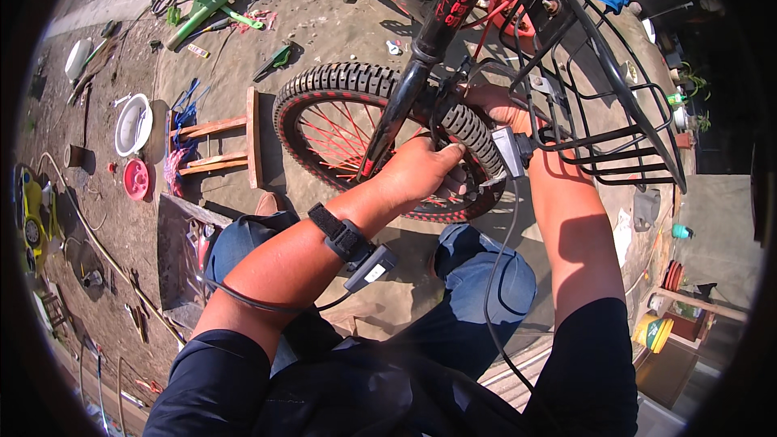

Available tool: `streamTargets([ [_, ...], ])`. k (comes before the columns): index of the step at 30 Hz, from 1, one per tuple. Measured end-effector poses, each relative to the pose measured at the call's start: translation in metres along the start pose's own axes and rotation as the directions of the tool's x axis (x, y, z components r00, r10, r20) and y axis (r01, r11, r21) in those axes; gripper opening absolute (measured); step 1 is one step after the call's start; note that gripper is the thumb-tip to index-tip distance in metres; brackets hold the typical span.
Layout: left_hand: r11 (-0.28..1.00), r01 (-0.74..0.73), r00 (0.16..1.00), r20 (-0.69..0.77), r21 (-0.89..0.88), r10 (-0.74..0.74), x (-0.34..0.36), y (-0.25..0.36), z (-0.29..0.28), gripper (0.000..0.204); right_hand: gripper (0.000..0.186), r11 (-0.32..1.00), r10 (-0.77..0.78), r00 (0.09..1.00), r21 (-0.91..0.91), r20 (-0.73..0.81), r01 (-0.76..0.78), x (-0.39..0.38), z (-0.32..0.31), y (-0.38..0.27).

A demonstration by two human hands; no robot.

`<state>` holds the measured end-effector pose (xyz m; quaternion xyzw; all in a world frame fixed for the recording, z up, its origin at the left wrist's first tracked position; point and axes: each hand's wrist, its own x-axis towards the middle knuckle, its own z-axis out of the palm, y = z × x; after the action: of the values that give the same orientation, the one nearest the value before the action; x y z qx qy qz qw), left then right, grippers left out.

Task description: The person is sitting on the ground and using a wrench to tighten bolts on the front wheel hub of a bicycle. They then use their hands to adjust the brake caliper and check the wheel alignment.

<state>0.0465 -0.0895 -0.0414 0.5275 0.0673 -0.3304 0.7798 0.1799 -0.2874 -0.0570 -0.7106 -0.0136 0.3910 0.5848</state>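
Note:
In front of me stands a bicycle's front wheel (336, 74) with a knobby black tyre, red rim stripes and red spokes. A black fork (402, 109) runs down over it. My left hand (422, 168) is at the near side of the wheel by the fork, its thumb stretched toward the tyre and its fingers curled; what they grip is hidden. On the far side, my right hand (495, 103) lies close to the tyre and the basket's struts, which hide most of its fingers. A black wire basket (623, 105) hangs over my right forearm.
Left of the wheel stands a small wooden stool frame (254, 137). A worn metal toolbox (174, 255) sits by my left knee. Further left are a white basin (133, 125) and a red bowl (137, 180). Pliers (273, 62) and green bicycle parts (206, 14) lie beyond.

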Motion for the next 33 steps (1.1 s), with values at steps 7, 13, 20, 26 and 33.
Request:
streamTargets([
  [7, 0.982, -0.069, 0.997, -0.013, 0.174, 0.072, 0.002, 0.000, 0.010, 0.032, 0.028, 0.826, 0.360, 0.931, 0.442, 0.063, -0.350, -0.028, 0.018, -0.022],
  [13, 0.944, -0.099, 0.994, -0.016, 0.316, 0.109, 0.007, -0.010, 0.010, 0.033, 0.035, 0.892, 0.195, 0.960, 0.371, 0.200, -0.259, -0.028, -0.002, 0.004],
  [20, 0.915, -0.152, 0.988, 0.042, 0.374, 0.147, 0.014, -0.017, 0.012, 0.028, 0.036, 0.986, 0.033, 0.995, 0.163, 0.093, -0.048, -0.043, -0.002, 0.001],
  [26, 0.923, -0.072, 0.997, 0.009, 0.378, 0.074, 0.004, -0.008, 0.004, 0.036, 0.034, 0.970, -0.074, 0.989, 0.239, 0.127, 0.042, -0.032, -0.004, 0.011],
  [33, 0.969, -0.005, 1.000, 0.009, 0.246, 0.003, -0.013, -0.006, 0.005, 0.042, 0.031, 0.945, -0.008, 0.982, 0.320, -0.191, 0.070, -0.072, -0.044, 0.049],
])
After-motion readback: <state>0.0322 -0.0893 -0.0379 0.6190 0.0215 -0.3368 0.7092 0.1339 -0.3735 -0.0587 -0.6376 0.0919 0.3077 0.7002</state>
